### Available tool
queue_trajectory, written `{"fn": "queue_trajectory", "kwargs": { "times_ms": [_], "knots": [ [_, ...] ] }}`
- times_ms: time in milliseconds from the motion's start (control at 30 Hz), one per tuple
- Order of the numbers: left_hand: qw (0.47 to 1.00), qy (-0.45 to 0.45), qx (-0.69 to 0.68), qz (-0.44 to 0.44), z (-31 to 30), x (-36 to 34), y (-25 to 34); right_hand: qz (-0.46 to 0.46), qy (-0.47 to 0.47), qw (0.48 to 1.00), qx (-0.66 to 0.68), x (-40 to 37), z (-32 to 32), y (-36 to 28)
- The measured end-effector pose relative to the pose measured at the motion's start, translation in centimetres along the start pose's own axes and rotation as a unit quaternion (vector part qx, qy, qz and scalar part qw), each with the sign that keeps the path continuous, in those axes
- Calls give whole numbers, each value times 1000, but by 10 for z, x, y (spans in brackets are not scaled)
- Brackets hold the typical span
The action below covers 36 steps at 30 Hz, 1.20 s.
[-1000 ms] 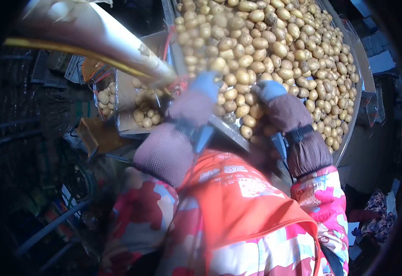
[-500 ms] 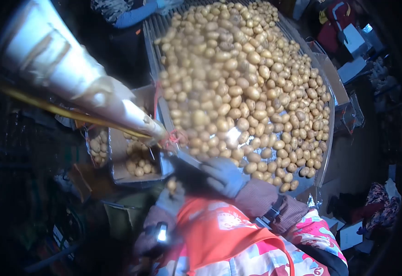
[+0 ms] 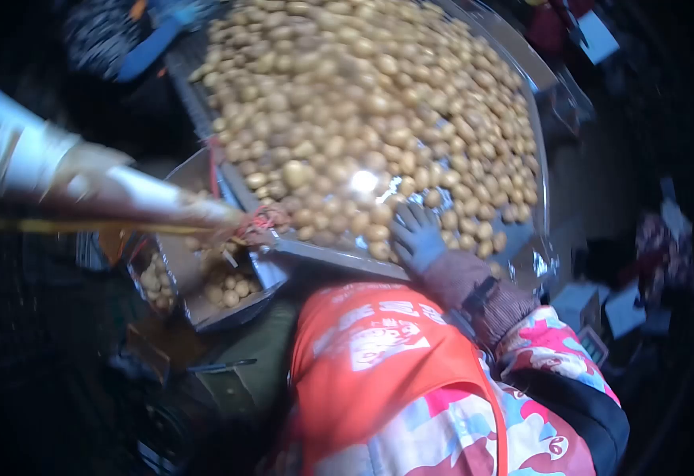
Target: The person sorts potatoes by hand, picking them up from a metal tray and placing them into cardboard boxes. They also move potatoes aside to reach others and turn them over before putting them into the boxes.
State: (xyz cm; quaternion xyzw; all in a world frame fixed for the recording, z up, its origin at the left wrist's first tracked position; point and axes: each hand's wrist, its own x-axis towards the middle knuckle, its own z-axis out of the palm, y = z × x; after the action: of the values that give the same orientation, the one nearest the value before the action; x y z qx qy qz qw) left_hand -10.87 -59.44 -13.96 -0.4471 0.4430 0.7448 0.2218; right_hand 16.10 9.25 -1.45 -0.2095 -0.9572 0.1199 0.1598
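A large heap of potatoes [image 3: 474, 119] covers the sorting table [image 3: 339, 259], with glints of its metal surface between them. My right hand [image 3: 420, 238], in a grey glove, reaches over the table's near edge. Its fingers are extended and a little apart among the nearest potatoes, and no potato shows in its grasp. My left hand is out of sight, somewhere beyond the red apron [image 3: 378, 341] or the dark lower left.
A cardboard box [image 3: 180, 274] partly filled with potatoes stands left of the table. Above it a pale wrapped pole [image 3: 124, 186] slants in, tied with red string at the table corner. Another person's blue sleeve [image 3: 147, 55] shows at the upper left.
My right hand has moved from the near edge rightward onto the potatoes, fingers now extended. My left hand, earlier low by the apron with a potato, has left the view. The camera has shifted.
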Motion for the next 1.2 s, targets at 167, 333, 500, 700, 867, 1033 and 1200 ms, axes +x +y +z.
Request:
{"fn": "queue_trajectory", "kwargs": {
  "times_ms": [167,333,500,700,867,1033,1200],
  "knots": [
    [889,-250,382,29,212,-125,-33,83,-27,996,4,-17,-17,13],
    [772,-277,556,-133,417,-206,-162,194,-17,981,13,-76,-50,16],
    [648,-347,657,-171,488,-238,-282,390,8,920,27,-167,-56,30],
    [601,-284,737,-121,510,-233,-358,738,67,669,-48,-343,-21,44],
    [538,-293,781,-117,520,-245,-370,854,140,411,286,-429,48,66],
    [467,-463,753,22,510,-277,-400,858,112,469,173,-437,34,68],
    [405,-610,681,6,505,-259,-460,647,200,736,-11,-355,-33,146]
  ]
}}
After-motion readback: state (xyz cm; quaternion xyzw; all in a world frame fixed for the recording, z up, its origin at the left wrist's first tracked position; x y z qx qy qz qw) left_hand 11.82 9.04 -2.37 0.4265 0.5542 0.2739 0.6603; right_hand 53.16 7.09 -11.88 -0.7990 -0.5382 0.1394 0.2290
